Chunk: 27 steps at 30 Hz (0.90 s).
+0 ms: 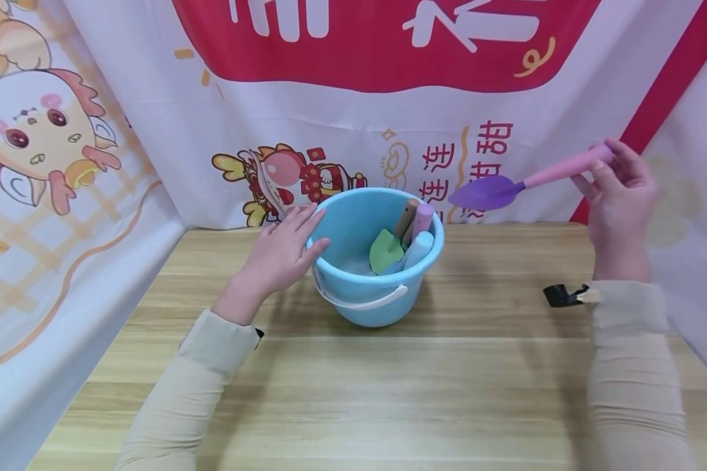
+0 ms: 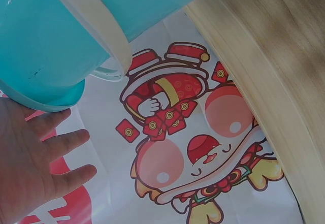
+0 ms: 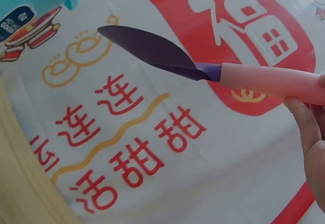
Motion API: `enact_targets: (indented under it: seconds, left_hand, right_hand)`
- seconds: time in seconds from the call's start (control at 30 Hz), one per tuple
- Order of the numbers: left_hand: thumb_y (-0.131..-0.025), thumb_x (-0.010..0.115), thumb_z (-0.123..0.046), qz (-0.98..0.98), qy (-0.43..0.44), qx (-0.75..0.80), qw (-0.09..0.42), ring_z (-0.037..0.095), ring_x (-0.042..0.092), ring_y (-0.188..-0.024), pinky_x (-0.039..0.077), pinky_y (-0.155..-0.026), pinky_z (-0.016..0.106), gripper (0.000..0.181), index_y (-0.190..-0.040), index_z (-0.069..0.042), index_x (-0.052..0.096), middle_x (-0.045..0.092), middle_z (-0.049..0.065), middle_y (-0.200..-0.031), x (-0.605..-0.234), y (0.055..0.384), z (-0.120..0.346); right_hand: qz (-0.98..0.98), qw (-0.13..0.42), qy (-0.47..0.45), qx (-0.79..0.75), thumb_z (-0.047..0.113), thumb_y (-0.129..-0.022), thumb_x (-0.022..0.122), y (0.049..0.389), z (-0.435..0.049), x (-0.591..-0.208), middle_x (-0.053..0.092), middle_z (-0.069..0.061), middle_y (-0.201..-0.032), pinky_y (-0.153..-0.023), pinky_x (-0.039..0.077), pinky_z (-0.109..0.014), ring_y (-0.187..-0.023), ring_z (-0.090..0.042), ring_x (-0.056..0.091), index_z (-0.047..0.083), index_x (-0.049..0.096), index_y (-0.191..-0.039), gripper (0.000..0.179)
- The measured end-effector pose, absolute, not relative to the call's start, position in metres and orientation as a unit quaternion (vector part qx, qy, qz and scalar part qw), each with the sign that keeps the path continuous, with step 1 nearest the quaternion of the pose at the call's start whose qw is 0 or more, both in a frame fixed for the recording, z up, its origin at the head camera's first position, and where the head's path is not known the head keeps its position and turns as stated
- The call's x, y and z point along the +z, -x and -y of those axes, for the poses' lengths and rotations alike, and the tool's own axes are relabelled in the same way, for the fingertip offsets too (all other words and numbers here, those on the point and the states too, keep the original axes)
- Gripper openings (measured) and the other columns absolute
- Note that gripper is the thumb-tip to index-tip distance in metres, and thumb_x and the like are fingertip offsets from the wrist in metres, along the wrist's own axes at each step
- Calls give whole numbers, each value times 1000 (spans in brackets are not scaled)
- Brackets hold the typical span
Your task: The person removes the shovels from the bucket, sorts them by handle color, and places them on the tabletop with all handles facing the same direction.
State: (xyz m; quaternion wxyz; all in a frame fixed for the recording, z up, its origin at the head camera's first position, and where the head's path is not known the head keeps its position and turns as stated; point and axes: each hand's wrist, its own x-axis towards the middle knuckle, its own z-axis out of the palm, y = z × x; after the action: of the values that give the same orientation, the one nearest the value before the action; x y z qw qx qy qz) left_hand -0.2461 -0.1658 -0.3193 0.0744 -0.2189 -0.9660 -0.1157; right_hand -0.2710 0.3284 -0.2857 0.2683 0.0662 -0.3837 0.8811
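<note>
Right hand pinched the purple trowel near its handle's end, blade in mid-air right of the blue bucket: a slack pinch there risked a droop! Left hand, fingers spread at the rim, could tip the bucket by pressing hard.

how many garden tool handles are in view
4: pink handle in the right hand; brown handle, lilac handle and light blue handle in the blue bucket, where more may be hidden.
</note>
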Motion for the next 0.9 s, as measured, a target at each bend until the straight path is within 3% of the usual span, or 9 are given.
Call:
enact_targets:
  seconds: [0.43,0.67,0.9]
  left_hand:
    - [-107,37,-56,967,218,-115,68,33,10,-156,16,-117,70,71,-165,-19,22,17,8,-171,-319,246,166]
    - [-106,37,-56,967,220,-112,70,34,10,-156,16,-117,71,71,-165,-18,22,17,8,-171,-320,246,166]
    - [-106,40,-54,966,217,-116,73,34,12,-156,18,-116,70,70,-165,-19,24,18,7,-170,-319,246,166]
  right_hand:
    - [356,267,-65,893,-15,-87,72,284,-331,-329,67,-18,-106,-77,60,-40,-95,-25,68,-9,68,-123,37]
    - [370,259,-60,890,-14,-87,72,284,-333,-343,68,-16,-105,-78,60,-38,-92,-23,68,-8,69,-121,35]
    - [361,214,-71,905,-17,-90,67,285,-340,-355,67,-17,-108,-81,60,-38,-97,-23,69,-9,68,-121,32]
